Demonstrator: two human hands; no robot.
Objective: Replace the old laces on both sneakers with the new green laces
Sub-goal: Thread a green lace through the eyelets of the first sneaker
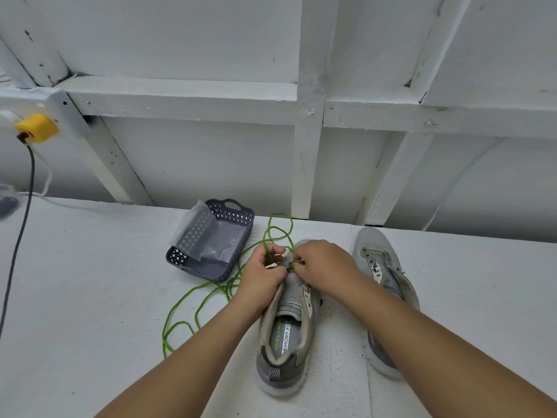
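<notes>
Two grey sneakers stand on the white surface, toes pointing away. Over the front eyelets of the left sneaker (286,330) both my hands work. My left hand (262,276) pinches the green lace (193,300) at the shoe's left side. My right hand (322,267) pinches a short green lace end at the right eyelets. The rest of the lace trails in loops to the left and behind the shoe. The right sneaker (382,285) has no lace in its eyelets; my right forearm partly covers it.
A dark blue perforated basket (238,224) with a clear plastic bag inside sits left of the shoes. A yellow plug (36,128) and dark cable (21,230) hang at far left. A white framed wall rises behind the surface.
</notes>
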